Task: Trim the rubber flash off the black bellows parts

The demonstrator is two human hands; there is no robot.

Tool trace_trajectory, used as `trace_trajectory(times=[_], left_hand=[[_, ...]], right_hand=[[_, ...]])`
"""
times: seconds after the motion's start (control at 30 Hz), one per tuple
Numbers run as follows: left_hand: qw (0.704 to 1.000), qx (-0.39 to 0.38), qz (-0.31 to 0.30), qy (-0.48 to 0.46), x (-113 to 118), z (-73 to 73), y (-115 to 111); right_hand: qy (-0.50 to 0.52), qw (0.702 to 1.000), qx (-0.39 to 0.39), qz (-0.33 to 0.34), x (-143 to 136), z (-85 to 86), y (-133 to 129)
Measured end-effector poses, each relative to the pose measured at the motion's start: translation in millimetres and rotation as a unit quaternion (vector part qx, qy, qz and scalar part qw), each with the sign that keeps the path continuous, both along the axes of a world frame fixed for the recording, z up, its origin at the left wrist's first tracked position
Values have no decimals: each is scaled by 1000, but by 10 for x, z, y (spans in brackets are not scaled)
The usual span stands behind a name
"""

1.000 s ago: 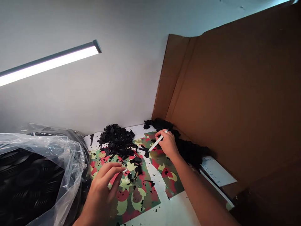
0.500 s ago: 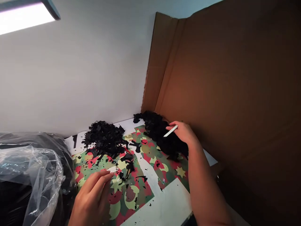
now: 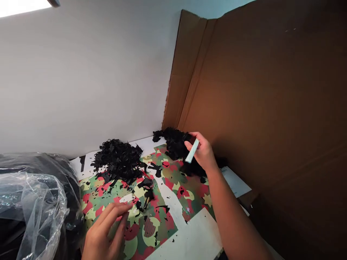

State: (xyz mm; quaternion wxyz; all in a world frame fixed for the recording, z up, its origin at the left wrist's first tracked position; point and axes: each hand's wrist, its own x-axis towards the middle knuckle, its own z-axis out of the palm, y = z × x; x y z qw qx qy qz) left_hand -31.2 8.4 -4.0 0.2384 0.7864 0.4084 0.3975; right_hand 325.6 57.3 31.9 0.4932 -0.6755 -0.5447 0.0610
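My right hand [image 3: 203, 150] is closed around a flat whitish stick [image 3: 192, 151] that slants down to the left. Its fingertips reach the pile of black scraps [image 3: 173, 142] by the cardboard; whether they also pinch a scrap I cannot tell. My left hand [image 3: 105, 231] hovers low over the patterned paper [image 3: 189, 195], fingers bent and thumb apart, with nothing visible in it. Just beyond its fingertips lie small loose black scraps [image 3: 148, 195]. A second heap of black scraps [image 3: 118, 160] sits farther back on the left.
A tall brown cardboard sheet [image 3: 244, 90] rises on the right, against a pale wall [image 3: 94, 79]. Clear plastic over a dark bundle [image 3: 35, 202] fills the left side. White sheets [image 3: 187, 240] lie under and in front of the patterned paper.
My right hand has shifted slightly left and back, and the stick now points more steeply downward. My left hand has dropped a little, its thumb now showing apart from the fingers.
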Motion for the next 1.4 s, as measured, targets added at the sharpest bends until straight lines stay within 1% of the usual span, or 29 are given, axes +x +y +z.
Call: trace_trajectory(times=[0.03,0.07,0.1,0.13,0.17,0.23,0.3,0.37,0.43,0.5,0.53,0.63,0.7,0.73,0.8,0.87,0.93,1.0,1.03,1.1,1.17,1.23,1.3,1.4], left_hand=[[997,-67,11,-29,25,4,-20],[988,-141,19,-61,53,14,-42],[971,-217,18,-97,83,26,-64],[950,-279,18,-139,111,39,-85],[929,-323,12,-180,135,49,-102],[904,-352,-14,-243,166,57,-129],[897,-351,-43,-265,175,52,-146],[897,-358,-49,-256,170,49,-153],[900,-368,-26,-232,157,60,-147],[906,-368,18,-206,138,89,-125],[913,-360,41,-190,128,107,-110],[944,-298,85,-116,101,147,-72],[965,-232,96,-70,94,147,-76],[972,-204,97,-62,95,139,-90],[977,-173,88,-84,107,124,-135],[971,-183,73,-135,129,125,-182],[959,-207,70,-181,153,151,-209],[943,-232,74,-227,170,190,-207],[932,-244,77,-256,175,206,-197],[904,-267,86,-322,180,220,-171],[872,-294,98,-380,185,209,-150],[844,-322,94,-419,191,188,-138],[822,-341,83,-449,194,178,-132],[798,-368,57,-474,188,206,-122]], right_hand=[[57,997,49,35,-152,31,-41],[113,988,80,75,-329,54,-87],[161,977,92,107,-522,68,-139],[199,966,75,147,-720,72,-199],[238,952,55,187,-912,68,-263],[315,916,19,248,-1237,34,-392],[376,881,-22,286,-1453,-30,-490],[414,852,-65,314,-1561,-109,-532],[437,826,-103,340,-1588,-180,-521],[458,807,-127,351,-1572,-234,-478],[467,802,-131,348,-1559,-256,-452],[483,801,-135,327,-1543,-308,-383],[476,806,-139,324,-1560,-335,-362],[464,812,-138,327,-1576,-344,-364],[417,831,-134,344,-1610,-351,-394],[347,856,-124,363,-1638,-343,-448],[275,878,-108,376,-1653,-322,-509],[231,890,-93,381,-1657,-297,-561],[228,892,-92,380,-1659,-285,-581],[253,882,-105,383,-1669,-270,-607],[280,870,-124,387,-1691,-273,-617],[286,867,-136,385,-1717,-292,-609],[278,876,-137,369,-1726,-315,-585],[275,894,-120,332,-1693,-332,-536]])
